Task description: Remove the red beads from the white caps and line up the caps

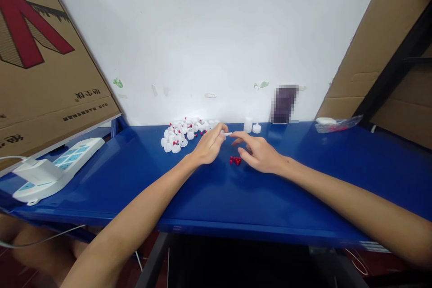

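Note:
My left hand [209,145] is closed around a white nozzle cap [228,134], whose pointed tip sticks out to the right; most of the cap's body is hidden by the fingers. Just right of that tip is my right hand [258,150], with thumb and fingers apart and nothing visible between them. Its index fingertip comes close to the nozzle; whether they touch I cannot tell. Below the hands lie several small red caps [236,160] in a cluster. Behind my left hand is a pile of white nozzle caps [175,137], many with red tips.
Near the wall stand a white bottle [248,124] and a single white nozzle cap [256,128]. A power strip [74,155] with a plugged-in adapter lies at left on the blue table [209,198]. A clear plastic bag [340,125] sits back right. Cardboard [50,85] flanks the table.

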`<state>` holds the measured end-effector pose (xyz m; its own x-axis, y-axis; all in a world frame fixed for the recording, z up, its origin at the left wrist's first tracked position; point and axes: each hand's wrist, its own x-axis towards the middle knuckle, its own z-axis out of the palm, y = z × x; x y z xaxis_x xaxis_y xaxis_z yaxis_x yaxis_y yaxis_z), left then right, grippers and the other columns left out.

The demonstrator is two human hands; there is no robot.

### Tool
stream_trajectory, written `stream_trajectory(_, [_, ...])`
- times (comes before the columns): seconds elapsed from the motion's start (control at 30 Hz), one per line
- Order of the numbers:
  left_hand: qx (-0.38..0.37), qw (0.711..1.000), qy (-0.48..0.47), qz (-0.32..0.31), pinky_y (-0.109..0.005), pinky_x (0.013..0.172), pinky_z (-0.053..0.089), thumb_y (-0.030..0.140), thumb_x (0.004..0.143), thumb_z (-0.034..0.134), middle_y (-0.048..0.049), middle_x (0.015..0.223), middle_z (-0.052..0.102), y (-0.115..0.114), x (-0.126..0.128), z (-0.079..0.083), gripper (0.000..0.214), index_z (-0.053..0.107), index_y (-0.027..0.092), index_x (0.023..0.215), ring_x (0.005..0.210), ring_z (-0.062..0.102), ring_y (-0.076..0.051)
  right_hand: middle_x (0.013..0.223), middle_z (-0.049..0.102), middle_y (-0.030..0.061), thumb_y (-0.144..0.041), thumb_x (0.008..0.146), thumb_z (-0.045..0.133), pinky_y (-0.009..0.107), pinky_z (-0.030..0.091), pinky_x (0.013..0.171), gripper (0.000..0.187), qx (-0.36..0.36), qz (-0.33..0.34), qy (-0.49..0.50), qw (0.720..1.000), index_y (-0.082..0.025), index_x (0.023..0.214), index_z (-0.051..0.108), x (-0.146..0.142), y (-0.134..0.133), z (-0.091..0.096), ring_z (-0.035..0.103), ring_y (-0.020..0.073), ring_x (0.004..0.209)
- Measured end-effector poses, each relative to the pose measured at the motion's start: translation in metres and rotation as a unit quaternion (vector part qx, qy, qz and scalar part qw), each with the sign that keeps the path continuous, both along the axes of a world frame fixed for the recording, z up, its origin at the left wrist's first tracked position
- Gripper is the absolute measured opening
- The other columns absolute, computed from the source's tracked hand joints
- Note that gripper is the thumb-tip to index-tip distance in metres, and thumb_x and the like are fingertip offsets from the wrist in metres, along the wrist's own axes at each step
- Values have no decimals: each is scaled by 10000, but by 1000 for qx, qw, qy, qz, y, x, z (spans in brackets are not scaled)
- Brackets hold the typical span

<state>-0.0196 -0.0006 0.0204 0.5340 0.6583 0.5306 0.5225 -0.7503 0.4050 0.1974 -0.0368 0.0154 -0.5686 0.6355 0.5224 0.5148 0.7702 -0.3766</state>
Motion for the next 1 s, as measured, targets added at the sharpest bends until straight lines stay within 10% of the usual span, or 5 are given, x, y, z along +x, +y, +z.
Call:
stream_trajectory(0.33, [39, 998, 40, -43, -378, 1106, 401, 367, 1044, 318, -124, 1483, 489, -10, 8, -3, 473, 327, 205, 1489, 1320, 512, -237, 1471, 544, 101, -204, 933, 436, 441, 472, 1060, 555, 72, -33, -29, 996, -205, 1488, 432, 0, 5, -6, 558, 261, 1299])
stream_trajectory(0.67, [48, 990, 86, 104, -386, 896, 410, 388, 1039, 310, -39, 915, 719, 11, -10, 4, 396, 656, 194, 1025, 872, 654, -224, 1422, 593, 104, -246, 941, 402, 432, 494, 992, 522, 79, -232, -14, 969, -172, 1447, 504, 36, 38, -3, 625, 294, 1184])
stream_trajectory(1.0, [37, 995, 77, 60, -305, 674, 371, 391, 1040, 279, 18, 536, 498, 16, -14, 5, 528, 633, 167, 718, 533, 497, -141, 1473, 533, 154, -267, 938, 393, 500, 484, 991, 572, 26, -353, -110, 929, -130, 1492, 437, 53, 66, -6, 587, 359, 1225])
